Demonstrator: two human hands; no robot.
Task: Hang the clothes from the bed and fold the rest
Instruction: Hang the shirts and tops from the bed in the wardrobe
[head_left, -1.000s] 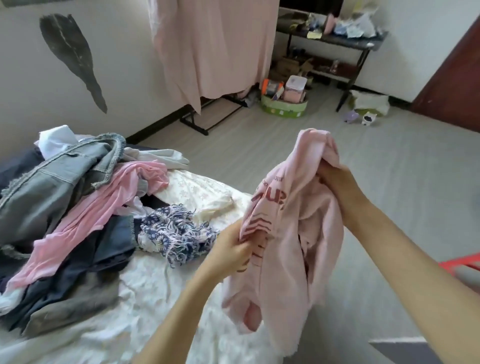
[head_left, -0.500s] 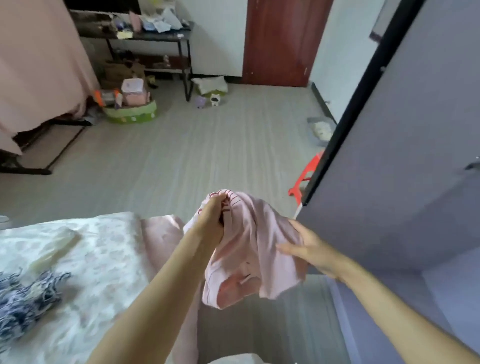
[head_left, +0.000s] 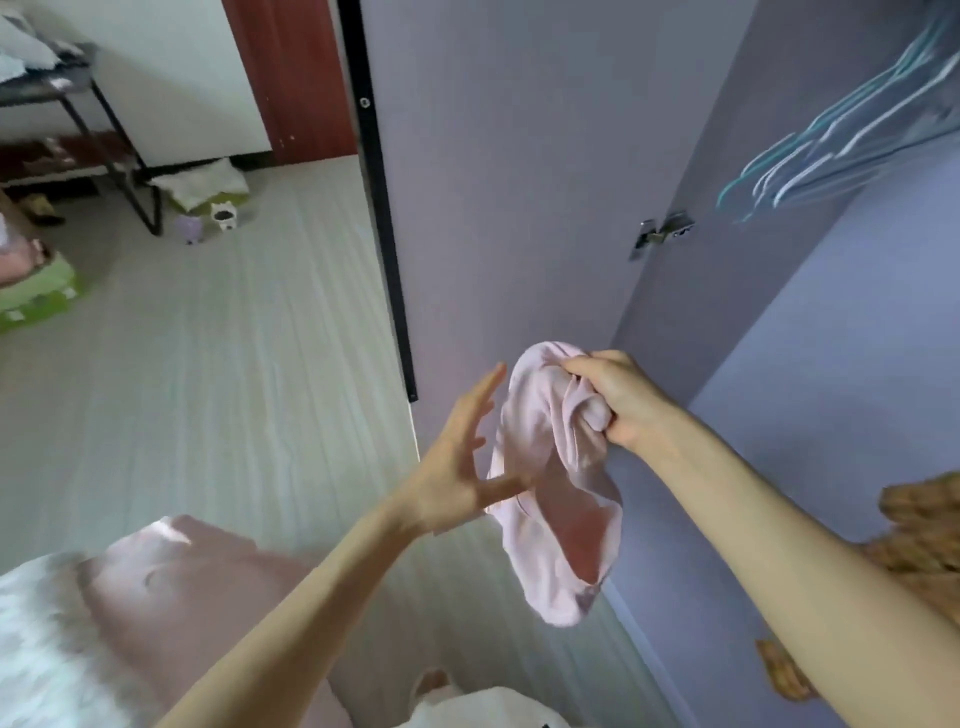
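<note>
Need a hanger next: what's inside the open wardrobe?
Blue and white hangers hang at upper right, blurred. A brown textured fabric shows at the right edge. The right hand with its pink garment and forearm cover the lower interior.

Pink garment (head_left: 540, 467): soft matt cloth (creased). Wardrobe door (head_left: 493, 182): smooth matt lilac. Hinge (head_left: 662, 234): shiny metal. Hangers (head_left: 831, 156): glossy plastic.

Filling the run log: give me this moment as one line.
stage: at wardrobe | right hand: grips bunched pink garment | left hand: fingers spread beside it | hangers: on rail, untouched
</note>
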